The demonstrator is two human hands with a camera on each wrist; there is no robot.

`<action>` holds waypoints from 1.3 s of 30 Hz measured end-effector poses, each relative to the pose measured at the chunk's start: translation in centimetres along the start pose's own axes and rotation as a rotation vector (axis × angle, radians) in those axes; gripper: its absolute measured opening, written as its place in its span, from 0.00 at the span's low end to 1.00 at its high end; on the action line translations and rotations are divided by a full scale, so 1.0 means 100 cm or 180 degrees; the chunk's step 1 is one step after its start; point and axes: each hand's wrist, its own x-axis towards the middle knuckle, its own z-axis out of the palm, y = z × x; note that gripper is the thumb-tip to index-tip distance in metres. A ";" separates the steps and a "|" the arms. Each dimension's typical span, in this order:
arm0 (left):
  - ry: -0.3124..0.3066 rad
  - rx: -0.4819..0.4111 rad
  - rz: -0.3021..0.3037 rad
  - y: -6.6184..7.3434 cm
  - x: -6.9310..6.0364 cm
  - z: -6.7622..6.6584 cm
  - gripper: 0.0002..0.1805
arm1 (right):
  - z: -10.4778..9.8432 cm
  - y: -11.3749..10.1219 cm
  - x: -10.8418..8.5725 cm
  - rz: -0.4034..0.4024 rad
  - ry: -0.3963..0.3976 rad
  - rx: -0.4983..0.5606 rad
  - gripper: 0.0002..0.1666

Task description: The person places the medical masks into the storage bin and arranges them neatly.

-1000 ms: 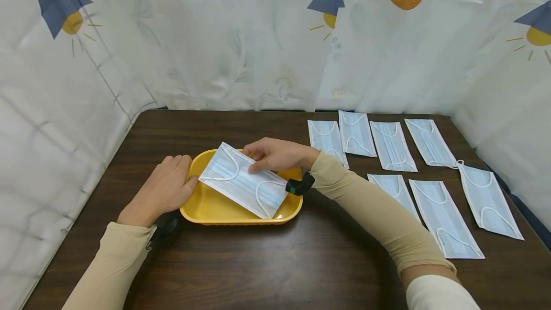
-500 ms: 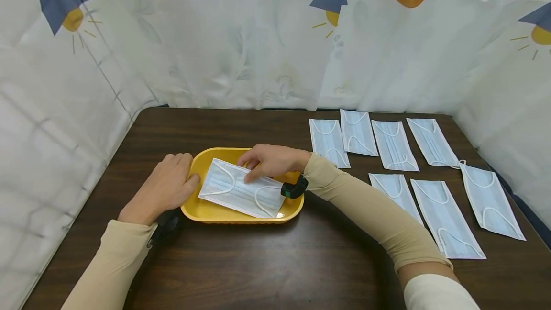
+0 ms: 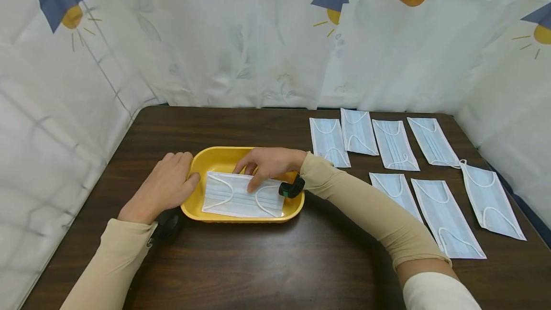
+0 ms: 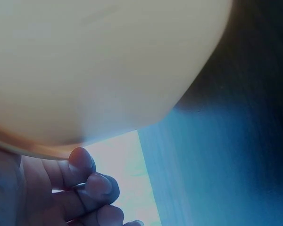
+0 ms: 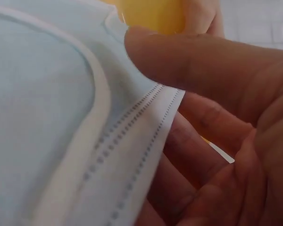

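A pale blue pleated face mask (image 3: 241,202) with white ear loops lies lengthwise inside a shallow yellow tray (image 3: 215,158). My right hand (image 3: 272,162) pinches the mask's far long edge. In the right wrist view its thumb (image 5: 179,59) is on top of the mask and the other fingers (image 5: 188,146) are beneath. At the tray's left end my left hand (image 3: 165,183) grips the rim, thumb toward the inside. The left wrist view shows curled fingertips (image 4: 98,186) against the rim from outside. The tray's floor beneath the mask is hidden.
Several more masks lie spread over the right side of the dark wooden table (image 3: 275,262), among them a front one (image 3: 445,219) and a far right one (image 3: 492,200). A white patterned curtain (image 3: 267,51) hangs behind the table and along both sides.
My right hand has lowered the mask into the tray and turned it from slanting to nearly level with the tray's long side. The left hand has stayed on the rim.
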 end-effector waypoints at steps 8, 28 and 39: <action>-0.0005 -0.0001 -0.0014 0.002 0.001 -0.001 0.13 | -0.004 -0.003 -0.002 0.0000 0.0208 -0.0434 0.23; 0.0010 -0.0024 -0.0001 0.004 0.003 -0.003 0.11 | -0.016 -0.016 -0.014 -0.0092 0.0324 -0.0034 0.18; -0.0029 -0.0021 -0.0057 0.001 0.000 -0.001 0.12 | -0.022 -0.015 -0.024 -0.0187 0.0443 0.0085 0.18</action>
